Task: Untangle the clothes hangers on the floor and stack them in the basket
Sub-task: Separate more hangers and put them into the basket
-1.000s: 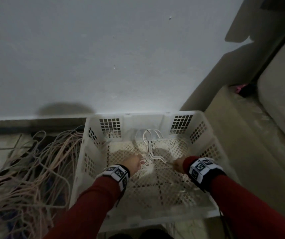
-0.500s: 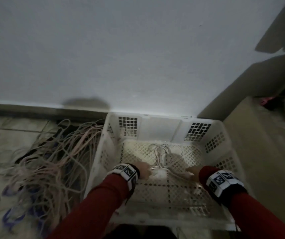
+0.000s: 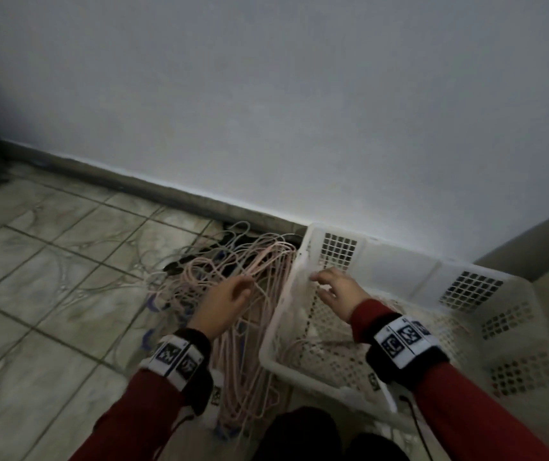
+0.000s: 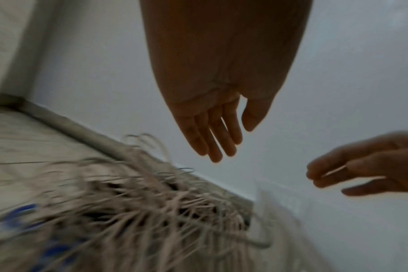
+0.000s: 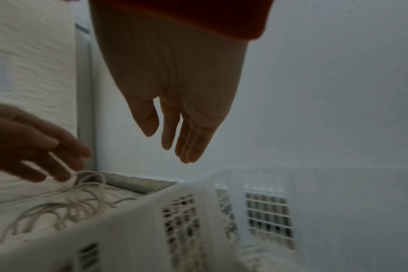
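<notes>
Hanger pile (image 3: 233,294) is seen on the floor (image 3: 50,294), just left of the basket (image 3: 399,271) and touching its left wall. Left hand (image 3: 224,302) is over the pile, fingers (image 4: 212,139) straight and released, nothing gripped; tips are near the top strands. Right hand (image 3: 339,291) is over the basket's left rim, fingers (image 5: 186,139) relaxed, empty. A few hangers are already laid in the basket. Long axis of the pink bundle runs toward the wall (image 3: 299,111). Left hand is judged nearer, so the next pick is likely made by it.

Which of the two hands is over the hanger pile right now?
The left hand, fingers open above the tangled hangers on the floor; the right hand is over the white basket.
</notes>
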The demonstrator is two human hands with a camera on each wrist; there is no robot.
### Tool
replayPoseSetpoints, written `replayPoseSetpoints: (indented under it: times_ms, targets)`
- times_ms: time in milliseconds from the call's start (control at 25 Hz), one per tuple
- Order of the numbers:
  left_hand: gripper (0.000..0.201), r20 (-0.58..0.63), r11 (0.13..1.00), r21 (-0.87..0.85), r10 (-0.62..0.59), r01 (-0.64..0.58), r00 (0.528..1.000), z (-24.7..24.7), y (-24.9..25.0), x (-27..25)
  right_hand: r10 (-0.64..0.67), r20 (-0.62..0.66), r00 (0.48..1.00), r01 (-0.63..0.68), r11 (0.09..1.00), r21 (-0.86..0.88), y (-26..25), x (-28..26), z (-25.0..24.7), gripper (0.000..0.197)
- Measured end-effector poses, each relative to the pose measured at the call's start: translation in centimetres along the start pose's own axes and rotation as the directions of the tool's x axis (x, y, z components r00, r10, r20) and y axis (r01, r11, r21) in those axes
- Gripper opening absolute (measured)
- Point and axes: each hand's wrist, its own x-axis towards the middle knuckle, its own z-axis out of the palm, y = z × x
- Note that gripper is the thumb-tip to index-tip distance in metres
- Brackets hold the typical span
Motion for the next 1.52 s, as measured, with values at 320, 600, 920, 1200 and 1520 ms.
replayPoseSetpoints:
  times_ms: [320, 600, 920, 1200, 1520]
  targets:
    - [0.026, -0.012, 0.842, -0.135, -0.528, 0.522, 0.849, 0.6, -12.0, -8.5, 0.156, 0.311, 0.938, -0.147, 0.988, -0.051, -8.7, 7.0, 7.7, 0.042]
    - [0.055, 0.053, 0.856, -0.143, -0.494, 0.496, 0.868, 4.8, -12.6, -8.7, 0.261, 0.297, 0.919, -0.286, 0.957, 0.045, -10.1, 6.8, 9.7, 0.042]
    - [0.033, 0.008, 0.859, -0.088, -0.506, 0.505, 0.862, 6.1, -8.0, -5.9, 0.242, -0.011, 0.970, -0.224, 0.913, 0.341, -9.7, 5.2, 9.6, 0.029]
    - [0.038, 0.007, 0.908, -0.122, -0.403, 0.401, 0.915, 6.7, -6.3, -6.7, 0.130, -0.204, 0.970, -0.042, 0.920, 0.389, -8.9, 2.5, 8.5, 0.029]
    - [0.030, -0.034, 0.922, -0.092, -0.380, 0.376, 0.924, 6.8, -6.2, -7.2, 0.080, -0.276, 0.958, 0.046, 0.905, 0.422, -8.2, 0.5, 9.1, 0.027]
